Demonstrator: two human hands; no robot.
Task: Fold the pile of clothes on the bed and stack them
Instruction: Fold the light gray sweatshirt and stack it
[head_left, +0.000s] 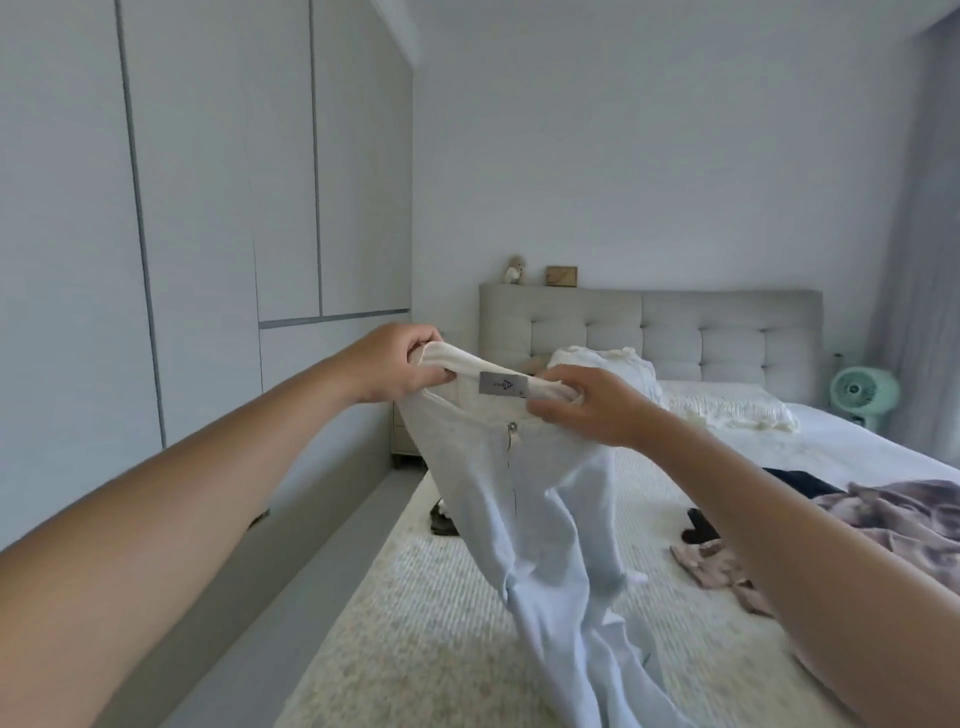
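Both hands (498, 387), garment (540, 499) hem cropped

A single wide-angle view is taken from head height, faced forward and slightly down along the bed (447, 623) toward the headboard (727, 332). Both forearms are seen close; the wardrobe (208, 208) is bowed at left.

neck label (503, 385), print too blurred

Bare cream bedspread (415, 639) lies open on the bed's near left, while a held pale blue garment (540, 519) hangs mid-bed and mauve clothes (883, 525) crowd the right side
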